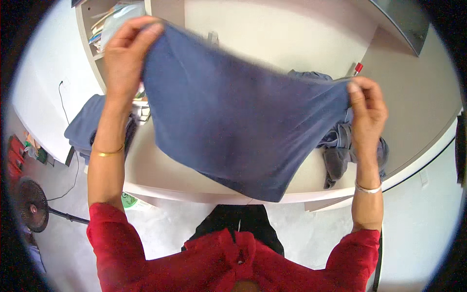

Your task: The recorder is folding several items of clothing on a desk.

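A blue-grey cloth is stretched in the air between my hands, above the desk. My left hand pinches its upper left corner between thumb and fingers, higher than the other side. At the upper right corner my right hand grips the cloth in the same way. The top edge sags and is blurred, and the lower part hangs down to a point near the desk's front edge. Behind my left forearm lies a stack of folded blue-grey cloths. A crumpled heap of similar grey cloths lies beside my right wrist.
The pale desk has a curved front edge. A shelf with papers stands at the back left. A red-capped object is behind my right hand. On the left are a black fan and a dark cable.
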Demonstrator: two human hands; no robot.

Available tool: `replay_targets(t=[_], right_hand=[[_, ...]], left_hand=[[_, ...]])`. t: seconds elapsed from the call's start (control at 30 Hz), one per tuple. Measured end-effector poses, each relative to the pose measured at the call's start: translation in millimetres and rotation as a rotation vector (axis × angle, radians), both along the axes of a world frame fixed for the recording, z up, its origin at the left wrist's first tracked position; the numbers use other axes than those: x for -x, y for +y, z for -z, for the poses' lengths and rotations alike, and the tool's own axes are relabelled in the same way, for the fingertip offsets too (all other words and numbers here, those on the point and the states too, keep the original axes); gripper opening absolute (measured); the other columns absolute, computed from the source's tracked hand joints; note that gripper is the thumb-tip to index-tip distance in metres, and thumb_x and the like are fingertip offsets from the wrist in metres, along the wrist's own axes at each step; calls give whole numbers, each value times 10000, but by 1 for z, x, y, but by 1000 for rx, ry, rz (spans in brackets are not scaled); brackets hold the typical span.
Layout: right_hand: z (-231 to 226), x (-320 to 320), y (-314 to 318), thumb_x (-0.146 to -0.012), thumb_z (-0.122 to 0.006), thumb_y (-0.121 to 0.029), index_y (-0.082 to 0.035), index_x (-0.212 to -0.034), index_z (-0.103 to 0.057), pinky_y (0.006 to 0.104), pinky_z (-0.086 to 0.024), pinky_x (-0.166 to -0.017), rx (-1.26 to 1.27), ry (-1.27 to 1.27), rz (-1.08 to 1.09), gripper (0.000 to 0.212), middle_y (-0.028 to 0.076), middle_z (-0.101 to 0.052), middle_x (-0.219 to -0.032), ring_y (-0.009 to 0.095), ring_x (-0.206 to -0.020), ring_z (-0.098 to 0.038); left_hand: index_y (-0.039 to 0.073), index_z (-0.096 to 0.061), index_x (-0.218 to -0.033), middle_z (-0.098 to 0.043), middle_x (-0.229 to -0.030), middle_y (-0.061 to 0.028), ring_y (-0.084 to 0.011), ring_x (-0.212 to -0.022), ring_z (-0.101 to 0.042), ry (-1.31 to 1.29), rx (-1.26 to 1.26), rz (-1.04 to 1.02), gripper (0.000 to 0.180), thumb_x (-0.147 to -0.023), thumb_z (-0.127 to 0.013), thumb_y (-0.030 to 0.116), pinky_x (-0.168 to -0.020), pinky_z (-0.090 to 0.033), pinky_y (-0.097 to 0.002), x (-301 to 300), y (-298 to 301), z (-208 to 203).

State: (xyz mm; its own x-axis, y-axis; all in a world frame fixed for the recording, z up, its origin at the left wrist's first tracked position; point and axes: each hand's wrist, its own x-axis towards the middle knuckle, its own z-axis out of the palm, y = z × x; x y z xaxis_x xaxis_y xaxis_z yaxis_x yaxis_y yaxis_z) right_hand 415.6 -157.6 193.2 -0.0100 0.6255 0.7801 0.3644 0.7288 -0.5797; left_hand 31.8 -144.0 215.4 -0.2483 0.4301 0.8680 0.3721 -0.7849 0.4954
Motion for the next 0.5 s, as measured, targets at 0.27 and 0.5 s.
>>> replay_targets(t=[0.27,0.5], right_hand=[[-34,-10,-21,-888,-625,-126,-13,-1020,-612,197,-438,-773,-273,206,27,175,15,-611,-939,76,-849,-555],[-58,-37,-49,-879,-630,-122,-9,-1064,-615,213,-475,-791,-315,247,51,217,60,-649,-977,105,-877,-602]], left_hand=[[23,-647,-1066,-649,-986,-39,-88,-868,-595,-78,-61,55,238,-859,-658,139,-761,-462,-188,29,-22,-24],[0,-585,-1170,-618,-1126,-90,-141,-1032,-585,-79,-51,62,304,-902,-583,145,-903,-440,-237,36,-78,-39]])
